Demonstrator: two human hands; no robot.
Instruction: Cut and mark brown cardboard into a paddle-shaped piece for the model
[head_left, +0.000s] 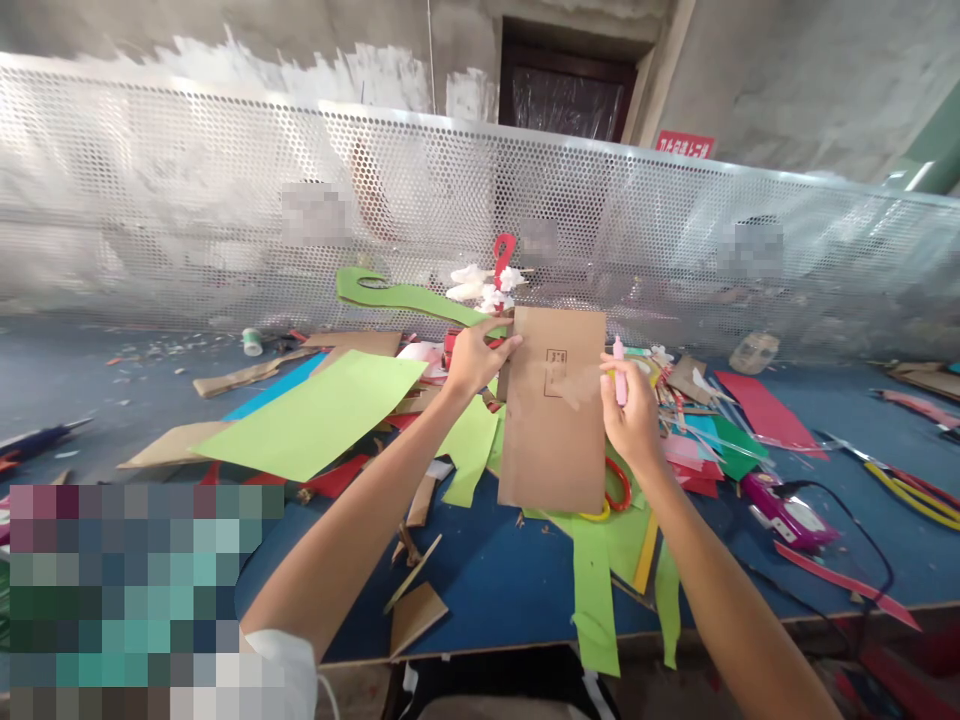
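A brown cardboard sheet (pixel 551 420) is held upright above the blue table (pixel 487 570). My left hand (pixel 476 355) pinches its top left corner. Along the sheet's right edge, my right hand (pixel 630 405) is closed round a pink pen-like tool (pixel 619 372) and touches the cardboard. A small printed mark shows near the top of the sheet. Behind it lie red-handled scissors (pixel 616 485) and green paper strips (pixel 592 590).
A large green paper sheet (pixel 315 415) lies to the left among cardboard scraps. Red and green offcuts (pixel 757 405) and a purple glue gun (pixel 784 510) with a black cord sit to the right. A perforated metal screen (pixel 675 230) closes the table's far side.
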